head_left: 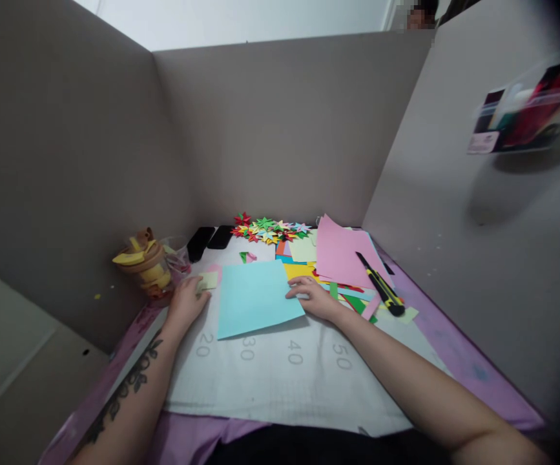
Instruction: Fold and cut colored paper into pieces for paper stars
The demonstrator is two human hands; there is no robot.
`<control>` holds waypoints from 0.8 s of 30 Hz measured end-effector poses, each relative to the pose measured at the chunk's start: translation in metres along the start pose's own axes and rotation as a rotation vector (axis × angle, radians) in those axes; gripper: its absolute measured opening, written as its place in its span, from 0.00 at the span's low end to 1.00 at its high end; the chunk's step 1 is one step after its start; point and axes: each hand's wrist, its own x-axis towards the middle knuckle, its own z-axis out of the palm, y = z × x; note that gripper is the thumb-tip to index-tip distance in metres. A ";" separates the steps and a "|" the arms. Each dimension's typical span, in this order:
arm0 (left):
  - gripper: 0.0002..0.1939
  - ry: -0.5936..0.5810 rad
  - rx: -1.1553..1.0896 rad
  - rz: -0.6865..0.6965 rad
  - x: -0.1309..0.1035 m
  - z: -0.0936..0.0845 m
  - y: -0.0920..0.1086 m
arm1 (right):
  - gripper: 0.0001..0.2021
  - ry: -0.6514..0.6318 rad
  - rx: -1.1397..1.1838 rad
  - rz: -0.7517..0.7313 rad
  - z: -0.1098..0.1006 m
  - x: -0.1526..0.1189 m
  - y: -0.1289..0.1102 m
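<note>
A light-blue paper sheet lies in front of me, its lower right corner slightly raised. My right hand has its fingers over the sheet's right edge, holding it. Left of the sheet, my left hand has its fingers bent around the edge of a small pale-green paper slip. A bit of pink paper shows beside that slip. Under the papers is a whitish mat with printed numbers.
Folded paper stars are heaped at the back. Pink sheets and coloured strips lie right, with a yellow-black utility knife on top. Two dark phones and a yellow-brown cup stand left. Grey partitions enclose the table.
</note>
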 end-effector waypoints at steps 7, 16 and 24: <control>0.22 -0.183 0.259 -0.186 0.004 -0.002 0.011 | 0.10 0.135 0.141 -0.111 0.001 0.000 -0.007; 0.20 0.443 -0.274 -0.209 -0.007 -0.041 0.029 | 0.13 0.713 0.851 0.257 -0.036 0.019 -0.043; 0.19 0.369 -1.167 -0.385 -0.001 -0.044 0.056 | 0.11 0.216 0.714 0.611 -0.025 0.020 -0.042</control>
